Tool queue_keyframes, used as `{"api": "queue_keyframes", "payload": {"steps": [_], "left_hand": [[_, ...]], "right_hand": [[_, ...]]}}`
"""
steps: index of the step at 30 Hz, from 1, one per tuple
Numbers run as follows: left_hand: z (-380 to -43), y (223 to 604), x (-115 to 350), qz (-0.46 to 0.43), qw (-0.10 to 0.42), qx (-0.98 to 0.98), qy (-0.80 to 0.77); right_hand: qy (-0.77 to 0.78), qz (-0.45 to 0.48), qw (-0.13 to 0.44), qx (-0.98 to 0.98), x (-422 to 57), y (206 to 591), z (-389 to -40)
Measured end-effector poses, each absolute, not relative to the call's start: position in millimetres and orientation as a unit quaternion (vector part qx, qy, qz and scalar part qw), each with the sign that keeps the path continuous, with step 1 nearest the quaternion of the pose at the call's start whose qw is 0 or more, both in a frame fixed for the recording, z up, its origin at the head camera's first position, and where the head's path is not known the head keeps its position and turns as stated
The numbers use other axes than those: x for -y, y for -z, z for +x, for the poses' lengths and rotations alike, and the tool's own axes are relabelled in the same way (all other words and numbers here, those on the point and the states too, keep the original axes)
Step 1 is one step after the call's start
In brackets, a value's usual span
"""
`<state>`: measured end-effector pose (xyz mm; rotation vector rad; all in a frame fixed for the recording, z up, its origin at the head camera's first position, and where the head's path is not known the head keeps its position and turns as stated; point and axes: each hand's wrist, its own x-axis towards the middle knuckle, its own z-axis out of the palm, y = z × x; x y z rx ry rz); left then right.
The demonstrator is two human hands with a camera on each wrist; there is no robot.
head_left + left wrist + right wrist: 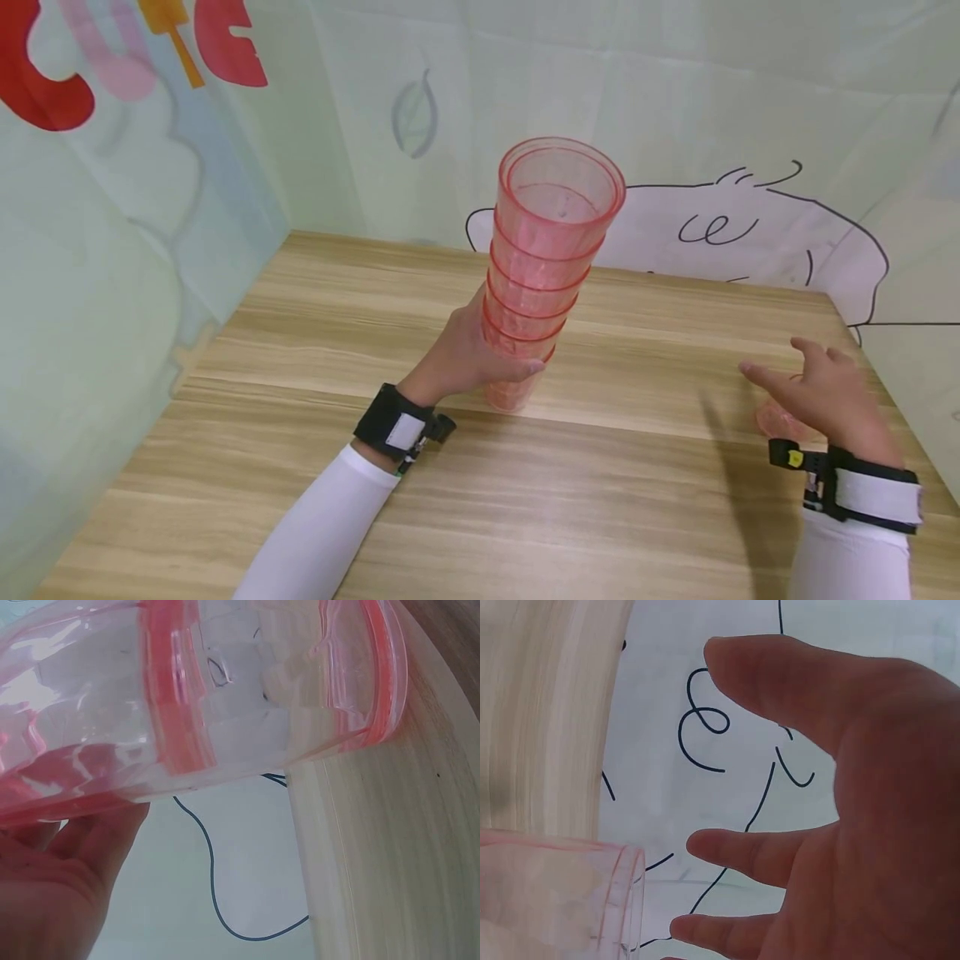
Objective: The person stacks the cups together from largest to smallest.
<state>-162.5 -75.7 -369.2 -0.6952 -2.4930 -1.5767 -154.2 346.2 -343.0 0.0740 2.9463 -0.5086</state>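
A tall stack of clear pink plastic cups leans a little to the right over the table, mouths up. My left hand grips it near its lower end, the thumb across the front; whether the base touches the table I cannot tell. In the left wrist view the cups fill the top, with the left hand against them. At the right, my right hand holds nothing, its fingers spread. A single pink cup is partly hidden behind that hand; it also shows as a cup in the right wrist view, apart from the fingertips.
The wooden table has its back edge against a pale printed cloth. More cloth hangs along the left side, with large coloured letters. A black line drawing marks the back cloth at the right.
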Motion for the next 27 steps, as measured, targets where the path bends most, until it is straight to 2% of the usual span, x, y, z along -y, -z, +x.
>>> {"api": "queue_keyframes", "payload": {"steps": [17, 27], "left_hand": [[-161, 369, 75, -0.224, 0.057, 0.825, 0.516], [-162, 369, 75, -0.232, 0.061, 0.821, 0.518]], "right_hand": [[0.153, -0.008, 0.162, -0.975, -359, 351, -158], [0.167, 0.012, 0.178, -0.970, -362, 351, -157]]}}
